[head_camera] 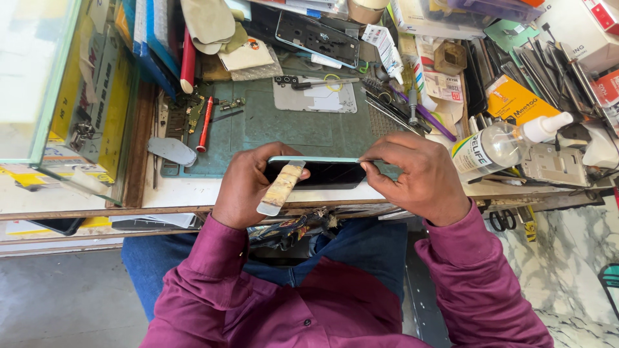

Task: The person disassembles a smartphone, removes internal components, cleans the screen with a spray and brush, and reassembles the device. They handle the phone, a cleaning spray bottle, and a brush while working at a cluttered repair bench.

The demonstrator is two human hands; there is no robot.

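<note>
Both my hands hold a smartphone [322,173] on its long edge, dark screen toward me, pale green frame on top, just above the front of the green work mat [284,125]. My left hand [248,183] grips the phone's left end and also pinches a flat, worn, yellowish plastic card [279,188] against the screen. My right hand [419,177] grips the right end, fingertips on the top edge. Purple sleeves cover both forearms.
On the mat lie a silver phone back cover [316,96], a small circuit board [193,115], a red pen [205,124] and a grey oval pad [171,151]. A clear squeeze bottle [500,145] lies right, beside tweezers and tools [548,64]. Another phone [317,37] rests behind.
</note>
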